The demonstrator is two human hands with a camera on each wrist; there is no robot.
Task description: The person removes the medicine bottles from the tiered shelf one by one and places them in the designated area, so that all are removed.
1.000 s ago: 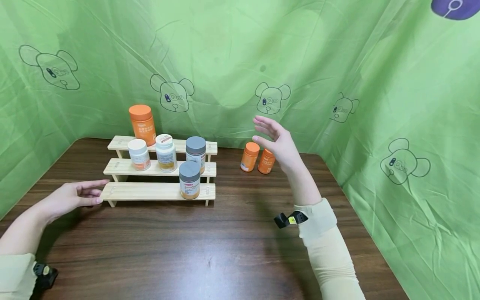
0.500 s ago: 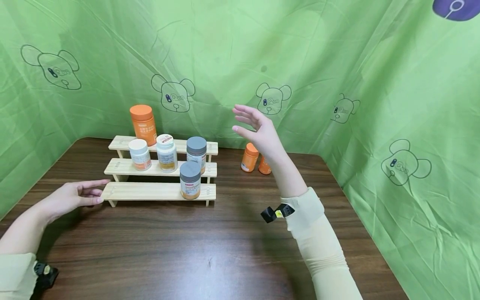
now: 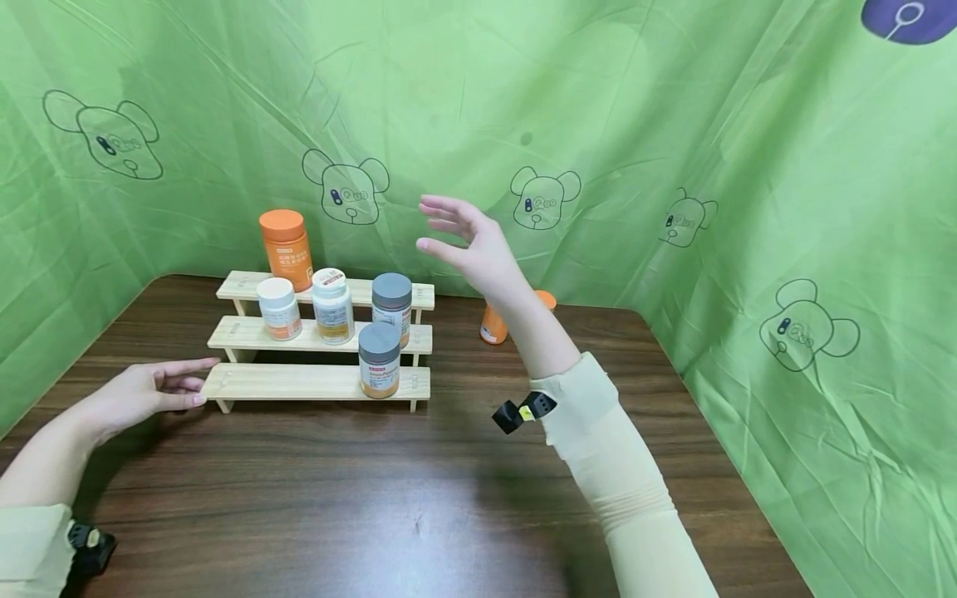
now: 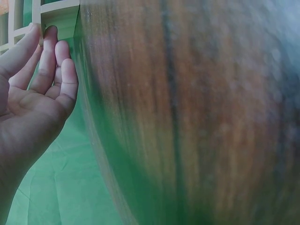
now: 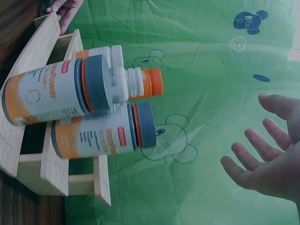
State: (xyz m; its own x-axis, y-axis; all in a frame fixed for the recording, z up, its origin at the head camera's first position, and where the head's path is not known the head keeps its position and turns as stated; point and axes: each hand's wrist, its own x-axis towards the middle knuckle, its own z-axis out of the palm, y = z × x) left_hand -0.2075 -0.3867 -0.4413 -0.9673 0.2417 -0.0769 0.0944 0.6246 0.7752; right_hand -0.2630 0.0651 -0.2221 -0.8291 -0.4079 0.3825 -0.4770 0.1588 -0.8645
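My left hand (image 3: 145, 394) pinches the left end of the lowest step of a three-step wooden rack (image 3: 292, 382); in the left wrist view the thumb and fingertips meet at the wood. Held in the air to the right of the rack is my right hand (image 3: 478, 249), fingers spread and nothing in them. A large orange bottle (image 3: 287, 253) stands on the top step. The middle step bears two white bottles (image 3: 279, 311) (image 3: 332, 309) and a grey-lidded bottle (image 3: 391, 303). Another grey-lidded bottle (image 3: 379, 365) stands at the right of the bottom step.
Behind my right forearm, two small orange bottles (image 3: 492, 326) (image 3: 548, 299) stand on the dark wooden table (image 3: 336, 490), each partly hidden. Green cloth (image 3: 449, 108) with printed bear heads rises around the table's back and sides.
My right hand has moved left from above the small orange bottles toward the rack, its forearm now covering part of both. The left hand and the rack stay put.
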